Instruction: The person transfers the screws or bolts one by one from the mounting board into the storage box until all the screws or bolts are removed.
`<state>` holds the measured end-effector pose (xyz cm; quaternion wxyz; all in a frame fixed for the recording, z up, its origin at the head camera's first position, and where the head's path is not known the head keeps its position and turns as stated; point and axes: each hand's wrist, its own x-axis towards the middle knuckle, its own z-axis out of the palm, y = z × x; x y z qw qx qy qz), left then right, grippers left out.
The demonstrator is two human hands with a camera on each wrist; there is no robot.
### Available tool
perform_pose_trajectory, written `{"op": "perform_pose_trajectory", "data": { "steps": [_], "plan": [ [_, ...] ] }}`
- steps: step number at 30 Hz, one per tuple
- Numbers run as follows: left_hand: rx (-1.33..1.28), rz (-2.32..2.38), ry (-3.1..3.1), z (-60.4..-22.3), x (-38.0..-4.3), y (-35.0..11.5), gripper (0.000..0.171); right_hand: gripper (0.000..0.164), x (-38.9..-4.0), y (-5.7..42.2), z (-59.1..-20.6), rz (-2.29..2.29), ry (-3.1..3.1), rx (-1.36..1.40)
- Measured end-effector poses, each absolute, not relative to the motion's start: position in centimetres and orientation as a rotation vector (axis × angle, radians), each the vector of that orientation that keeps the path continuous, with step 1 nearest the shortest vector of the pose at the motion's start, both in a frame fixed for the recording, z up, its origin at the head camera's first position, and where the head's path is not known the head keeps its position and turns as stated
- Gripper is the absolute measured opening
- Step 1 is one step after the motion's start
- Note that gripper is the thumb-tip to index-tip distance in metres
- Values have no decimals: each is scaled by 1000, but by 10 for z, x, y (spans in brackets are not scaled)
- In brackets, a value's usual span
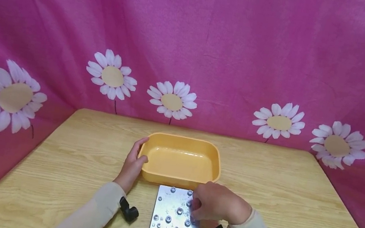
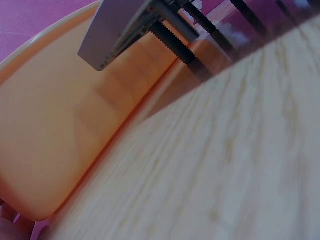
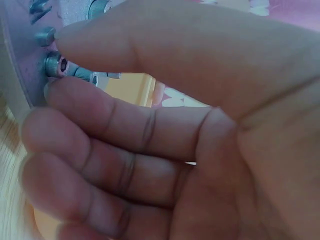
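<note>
A silver metal plate (image 1: 171, 215) holds several socket-head screws (image 1: 179, 211) of different sizes. In the left wrist view, threaded shanks (image 2: 172, 44) stick out from the plate's underside above the table. My left hand (image 1: 132, 169) grips the left rim of a yellow plastic tub (image 1: 177, 177), thumb over the rim, fingers outside. At the plate's right edge is my right hand (image 1: 217, 202), thumb and fingers bent toward the screws. The right wrist view shows its thumb tip and index fingertip apart, on either side of a screw head (image 3: 55, 65); nothing shows pinched.
The tub stands directly behind the plate on a wood-grain table (image 1: 265, 172). A pink cloth with printed daisies (image 1: 171, 101) hangs behind the table and along both sides. Black camera mounts (image 1: 128, 211) sit on both sleeved wrists.
</note>
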<state>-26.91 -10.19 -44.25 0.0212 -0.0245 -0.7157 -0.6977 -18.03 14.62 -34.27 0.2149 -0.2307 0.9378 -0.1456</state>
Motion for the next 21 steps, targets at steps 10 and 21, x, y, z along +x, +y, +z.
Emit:
{"op": "perform_pose_trajectory", "data": {
  "steps": [10, 21],
  "plan": [
    [-114, -2160, -2199, -442, -271, -101, 64, 23, -181, 145, -342, -380, 2614, -620],
    [-131, -2173, -2160, -444, -270, -101, 67, 21, -180, 142, -348, -329, 2632, -549]
  ]
}}
